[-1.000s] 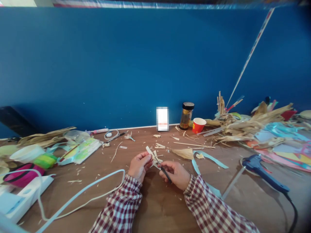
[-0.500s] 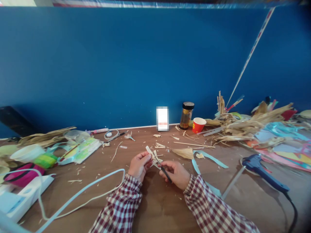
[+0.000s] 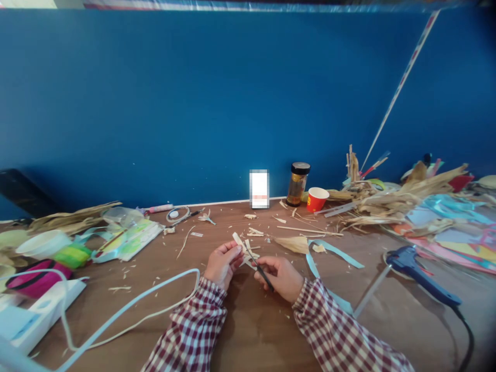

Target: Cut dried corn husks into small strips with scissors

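Observation:
My left hand [image 3: 222, 264] pinches a pale strip of dried husk [image 3: 238, 241] just above the brown table [image 3: 251, 330]. My right hand [image 3: 282, 277] is closed round a thin dark-handled tool [image 3: 262, 272], likely small scissors, whose tip meets the strip. Several pale cut scraps [image 3: 251, 256] lie under and between the hands. Both sleeves are red-and-white checked.
A blue glue gun [image 3: 420, 274] lies at right. Light blue ribbon [image 3: 335, 251], a dried husk piece [image 3: 292, 244], a red cup [image 3: 316, 199] and a brown jar [image 3: 297, 184] sit behind. Husk pile [image 3: 399, 201] at far right. White cable [image 3: 127, 310] and packets [image 3: 132, 237] at left.

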